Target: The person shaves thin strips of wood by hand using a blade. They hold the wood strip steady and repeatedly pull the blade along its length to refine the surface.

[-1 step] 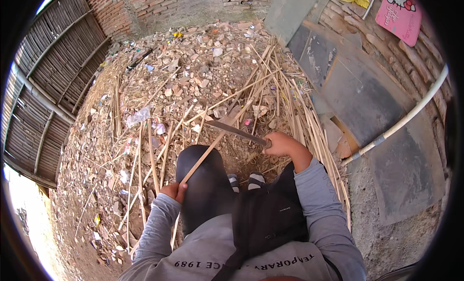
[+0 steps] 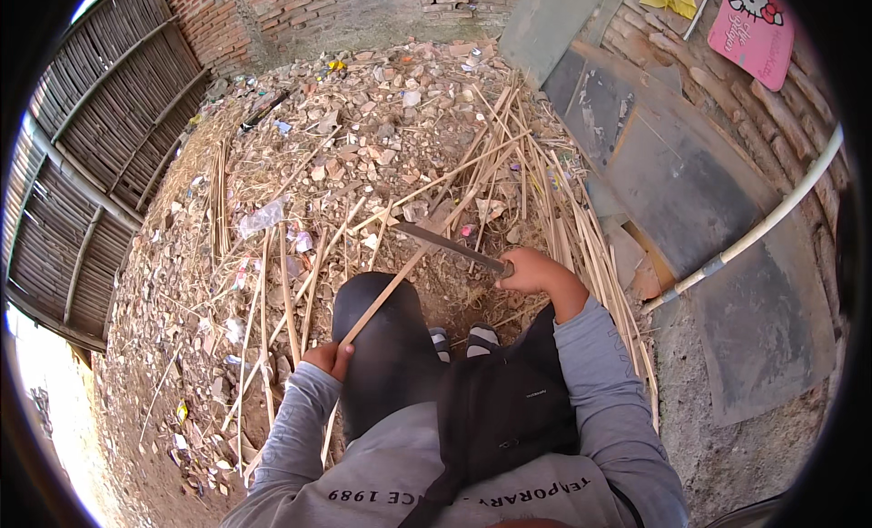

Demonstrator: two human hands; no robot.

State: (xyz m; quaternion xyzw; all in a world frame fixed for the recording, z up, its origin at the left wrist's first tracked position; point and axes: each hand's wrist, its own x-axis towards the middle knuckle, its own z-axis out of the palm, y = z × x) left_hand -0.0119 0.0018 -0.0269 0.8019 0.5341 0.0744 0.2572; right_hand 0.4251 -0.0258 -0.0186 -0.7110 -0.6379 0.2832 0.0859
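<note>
Rubble (image 2: 363, 146), loose sticks (image 2: 570, 214) around us, brick wall (image 2: 363, 17) beyond. We hold strip (image 2: 386, 298), left hand (image 2: 331, 358) closed round near end; right hand (image 2: 531, 273) wrapped round knife (image 2: 461, 250) crossing strip.

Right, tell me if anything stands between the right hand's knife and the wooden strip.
Nothing visible does: the knife in the right hand crosses the wooden strip in this view, though contact is unclear. The left hand grips the strip's near end.

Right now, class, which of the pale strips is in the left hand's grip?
The strip slanting across the left knee, crossed in view by the blade; the left hand holds its near end, while no hand holds the others.
</note>
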